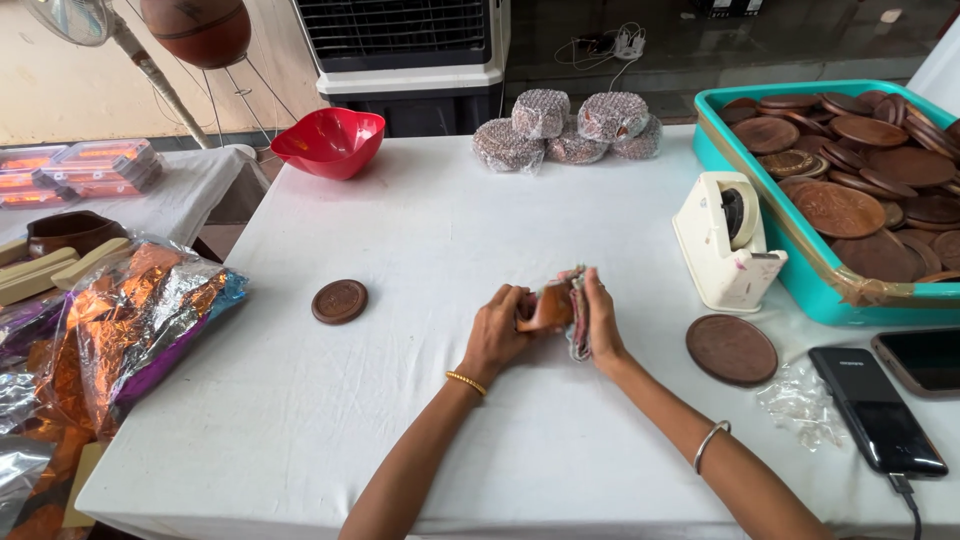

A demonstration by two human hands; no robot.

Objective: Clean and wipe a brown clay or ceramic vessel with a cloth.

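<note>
My left hand [503, 325] and my right hand [601, 318] meet at the middle of the white table [400, 400]. Together they grip a small round brown disc [552, 308], held on edge. A piece of patterned netted wrap [577, 325] lies against the disc under my right fingers. A small brown disc [340, 301] lies flat to the left of my hands. A larger brown disc [731, 349] lies to the right, by a cream tape dispenser [725, 240].
A teal tray [810, 290] full of brown discs sits at the right edge. Several wrapped bundles [565, 128] stand at the back, a red bowl [328, 141] at back left. Two phones [880, 400] lie at right. Shiny foil sheets [130, 320] hang over the left edge.
</note>
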